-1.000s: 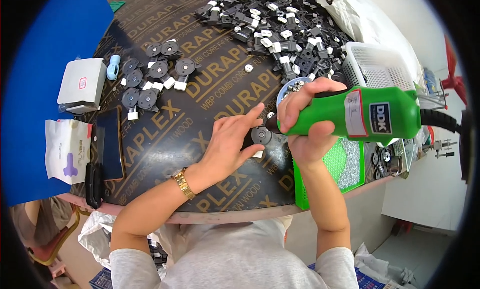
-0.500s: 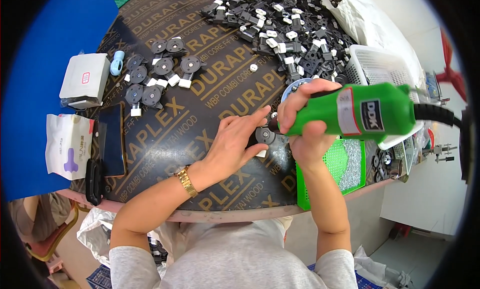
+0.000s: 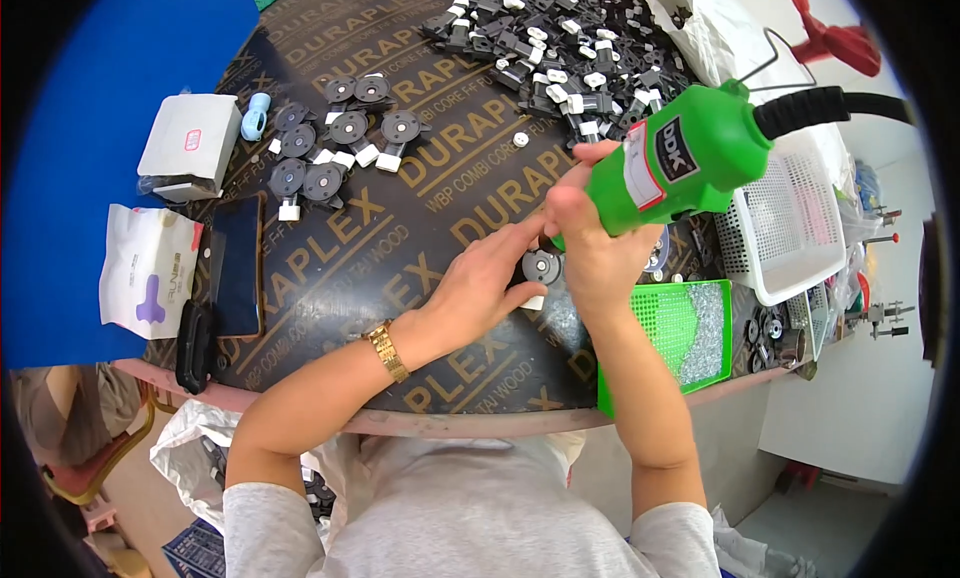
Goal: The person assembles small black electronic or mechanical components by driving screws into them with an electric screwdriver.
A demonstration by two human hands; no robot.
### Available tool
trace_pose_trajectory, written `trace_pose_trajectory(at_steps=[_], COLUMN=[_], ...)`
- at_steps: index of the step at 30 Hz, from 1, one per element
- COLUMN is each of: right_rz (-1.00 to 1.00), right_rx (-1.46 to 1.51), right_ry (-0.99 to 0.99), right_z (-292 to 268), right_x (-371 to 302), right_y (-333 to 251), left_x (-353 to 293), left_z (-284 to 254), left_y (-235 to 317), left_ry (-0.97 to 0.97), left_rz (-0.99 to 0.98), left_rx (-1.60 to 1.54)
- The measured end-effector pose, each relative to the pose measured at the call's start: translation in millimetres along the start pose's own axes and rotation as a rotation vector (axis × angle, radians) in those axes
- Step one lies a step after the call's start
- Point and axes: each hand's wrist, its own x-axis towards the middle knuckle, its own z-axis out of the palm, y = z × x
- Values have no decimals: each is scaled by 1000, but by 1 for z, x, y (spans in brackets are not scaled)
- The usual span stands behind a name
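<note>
My right hand [image 3: 595, 243] is wrapped around a green electric screwdriver [image 3: 650, 168], held tilted with its tip pointing down and left. Under the tip lies a black wheel part [image 3: 541, 267] with a white tab [image 3: 533, 303], flat on the table. My left hand [image 3: 485, 278], with a gold watch on the wrist, presses beside this part. Its thumb and forefinger close around the part's left side, and the fingertips meet the screwdriver's tip. The exact contact there is hidden by my fingers.
Several finished-looking black wheel parts [image 3: 322, 181] lie at the left. A large heap of black and white pieces [image 3: 560, 58] fills the back. A green tray [image 3: 614, 378] with small silver screws and a white basket [image 3: 735, 243] stand right. A phone [image 3: 238, 268] lies left.
The screwdriver has swung from nearly level to a steeper tilt, its cord end rising up and away. My left hand stays by the wheel part. The whole view has shifted slightly.
</note>
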Motion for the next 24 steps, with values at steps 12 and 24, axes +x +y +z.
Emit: trace_pose_trajectory(at_steps=[12,24], right_rz=[-25,-14], right_rx=[-136,-113], right_ry=[85,205], right_z=[-114,-157], right_x=[-36,-74], right_y=[-56,-41], left_x=[-5,-13], left_z=[-18,-20], left_y=[6,33], left_ry=[-52,-191], left_rz=[105,132], left_rx=[376,601])
